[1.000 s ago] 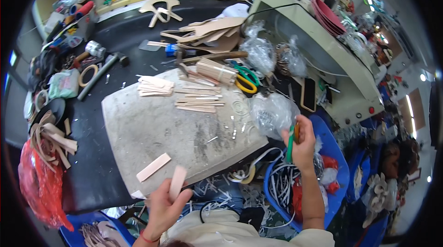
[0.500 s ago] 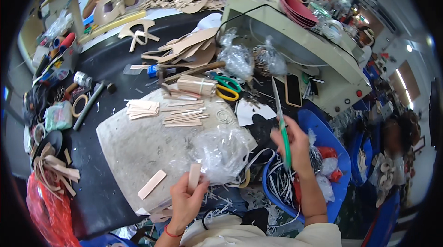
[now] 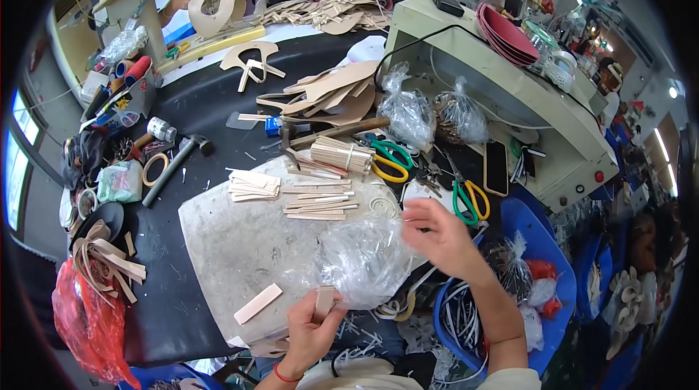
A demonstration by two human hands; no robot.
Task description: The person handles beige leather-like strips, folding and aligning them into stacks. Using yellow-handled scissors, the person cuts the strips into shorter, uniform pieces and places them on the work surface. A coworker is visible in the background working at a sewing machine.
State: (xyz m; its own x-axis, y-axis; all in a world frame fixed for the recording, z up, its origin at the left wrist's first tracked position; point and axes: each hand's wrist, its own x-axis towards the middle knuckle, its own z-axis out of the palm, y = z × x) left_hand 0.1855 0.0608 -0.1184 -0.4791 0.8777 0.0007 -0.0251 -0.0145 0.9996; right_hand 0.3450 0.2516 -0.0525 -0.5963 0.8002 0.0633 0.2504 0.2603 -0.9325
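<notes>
Left hand (image 3: 309,332) pinches flat strip (image 3: 324,301); right hand (image 3: 440,237) grips crinkly clear bag (image 3: 360,262).

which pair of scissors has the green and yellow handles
The scissors nearer the right hand, beside the black phone; the other pair has separate green and yellow handles.

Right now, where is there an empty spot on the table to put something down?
The grey mat is bare in its middle, between the stacked strips, the lone strip and the clear bag. The black tabletop is open left of the hammer. It is crowded around the scissors.
</notes>
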